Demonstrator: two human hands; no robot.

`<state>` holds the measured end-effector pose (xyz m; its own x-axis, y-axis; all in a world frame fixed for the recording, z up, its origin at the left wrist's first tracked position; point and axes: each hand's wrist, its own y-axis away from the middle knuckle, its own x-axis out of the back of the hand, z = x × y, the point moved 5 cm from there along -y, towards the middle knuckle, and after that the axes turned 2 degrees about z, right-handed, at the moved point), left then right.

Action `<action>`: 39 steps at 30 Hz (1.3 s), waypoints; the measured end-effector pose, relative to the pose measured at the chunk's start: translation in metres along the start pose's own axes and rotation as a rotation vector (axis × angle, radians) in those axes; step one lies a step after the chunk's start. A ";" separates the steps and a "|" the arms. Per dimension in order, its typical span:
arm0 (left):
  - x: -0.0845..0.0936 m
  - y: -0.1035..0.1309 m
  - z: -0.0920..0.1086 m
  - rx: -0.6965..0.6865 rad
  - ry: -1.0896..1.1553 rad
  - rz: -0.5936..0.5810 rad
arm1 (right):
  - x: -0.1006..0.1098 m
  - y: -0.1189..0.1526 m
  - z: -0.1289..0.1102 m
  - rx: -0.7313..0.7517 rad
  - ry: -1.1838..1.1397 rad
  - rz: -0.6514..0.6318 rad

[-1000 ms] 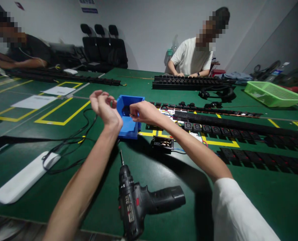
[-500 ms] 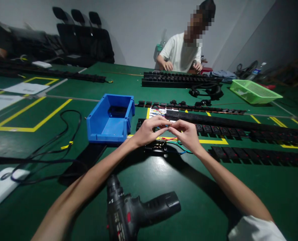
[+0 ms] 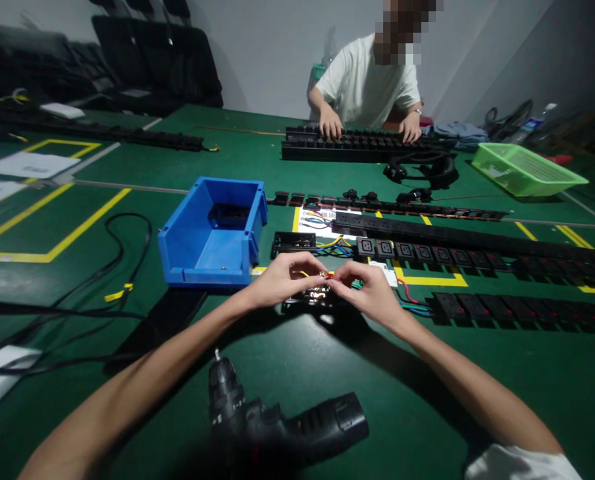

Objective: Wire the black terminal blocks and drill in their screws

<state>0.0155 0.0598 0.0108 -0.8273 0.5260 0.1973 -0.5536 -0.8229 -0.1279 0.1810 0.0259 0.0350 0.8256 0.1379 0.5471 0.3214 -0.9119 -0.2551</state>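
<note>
My left hand (image 3: pixel 285 279) is closed in a pinch on a small brass-coloured metal piece, too small to name exactly. My right hand (image 3: pixel 365 288) pinches the end of a red wire (image 3: pixel 404 289), with a bit of red showing between the fingertips. Both sets of fingertips meet just above a black socket module (image 3: pixel 319 297) whose brass contacts face up. Green and blue wires (image 3: pixel 417 308) run from beneath my right hand to a black socket strip (image 3: pixel 497 312) on the right. A second open module (image 3: pixel 293 244) lies just beyond my left hand.
A blue bin (image 3: pixel 210 257) stands left of my hands, holding a dark part. Nearer me lies a black cordless drill (image 3: pixel 287 427). Further socket strips (image 3: pixel 432 252) stretch to the right. A co-worker (image 3: pixel 362 87) handles black strips across the table, beside a green basket (image 3: pixel 527 170).
Both hands have come down closer to the module, fingertips still together. The view has shifted slightly. The co-worker's hands now rest on the black strips.
</note>
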 end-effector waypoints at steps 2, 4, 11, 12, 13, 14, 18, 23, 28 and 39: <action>0.007 0.003 -0.004 0.002 -0.060 0.033 | -0.010 0.014 -0.018 0.042 0.086 -0.135; 0.015 0.004 -0.010 -0.010 -0.133 0.066 | -0.036 0.038 -0.042 0.174 0.198 -0.445; 0.022 0.001 -0.021 -0.027 -0.267 0.081 | -0.121 0.109 -0.081 0.267 0.441 -0.830; 0.022 0.001 -0.020 -0.030 -0.273 0.083 | -0.126 0.110 -0.080 0.209 0.461 -0.842; 0.022 0.002 -0.020 -0.034 -0.277 0.085 | -0.128 0.110 -0.079 0.169 0.454 -0.851; 0.022 0.002 -0.019 -0.037 -0.277 0.088 | -0.128 0.109 -0.079 0.155 0.428 -0.855; 0.024 0.003 -0.018 -0.046 -0.271 0.088 | -0.109 0.101 -0.075 0.232 0.309 -0.832; 0.041 0.001 -0.008 -0.089 -0.289 0.154 | -0.057 0.093 -0.061 0.071 -0.036 -0.641; 0.055 0.000 0.002 -0.137 -0.312 0.242 | 0.009 0.103 -0.032 -0.241 -0.351 -0.342; 0.045 0.000 -0.004 -0.131 -0.351 0.217 | 0.072 0.092 0.033 -0.590 -0.557 0.085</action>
<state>-0.0223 0.0841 0.0158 -0.8556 0.2202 0.4685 -0.3968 -0.8602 -0.3204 0.2851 -0.0350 0.0246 0.9956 0.0896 0.0288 0.0786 -0.9598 0.2694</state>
